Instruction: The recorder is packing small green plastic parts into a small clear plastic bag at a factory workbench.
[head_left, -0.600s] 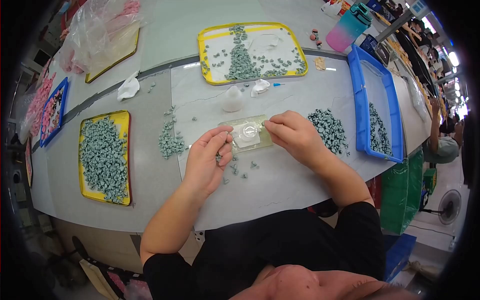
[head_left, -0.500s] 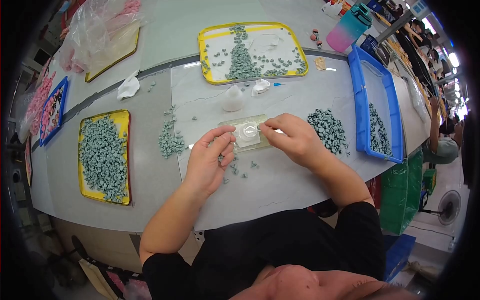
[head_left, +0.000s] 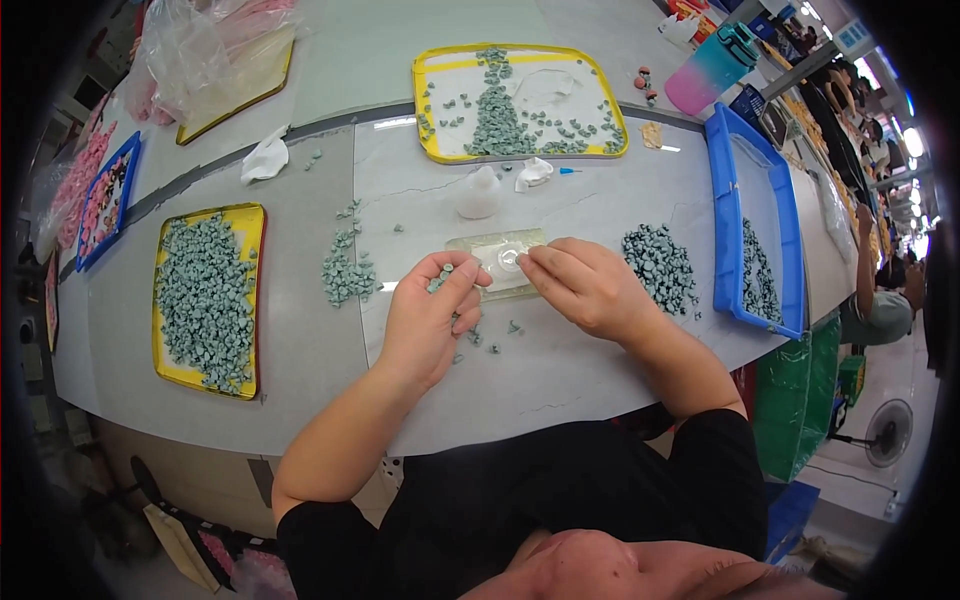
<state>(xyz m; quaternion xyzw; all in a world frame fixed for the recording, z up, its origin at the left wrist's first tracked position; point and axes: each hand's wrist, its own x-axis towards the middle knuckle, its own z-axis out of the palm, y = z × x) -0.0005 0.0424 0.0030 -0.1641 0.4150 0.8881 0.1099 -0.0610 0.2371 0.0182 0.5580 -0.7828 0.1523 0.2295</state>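
My left hand [head_left: 428, 318] is curled, thumb and index finger close together, with a few small grey-green pieces [head_left: 439, 279] held in its fingers. Just across from it, my right hand [head_left: 592, 288] pinches thumb and fingertips together; whatever lies between them is too small to make out. Both sets of fingertips hover at a small round clear dish [head_left: 510, 258], which rests on a greenish see-through block [head_left: 465, 243]. Several loose grey-green pieces [head_left: 494, 349] lie on the table just below the block. Beyond it stands a white squat squeeze bottle [head_left: 480, 195].
Yellow-rimmed trays of grey-green pieces stand at left [head_left: 258, 290] and far middle [head_left: 420, 100]. Loose piles lie left [head_left: 347, 275] and right [head_left: 660, 268], beside a blue bin [head_left: 728, 215]. A crumpled tissue [head_left: 535, 174], blue needle tip [head_left: 570, 170] and teal-pink bottle [head_left: 705, 75] lie farther off.
The whole view has shifted slightly. My left fingers have turned so that the grey-green pieces in them show more plainly. My right hand stays pinched by the clear dish.
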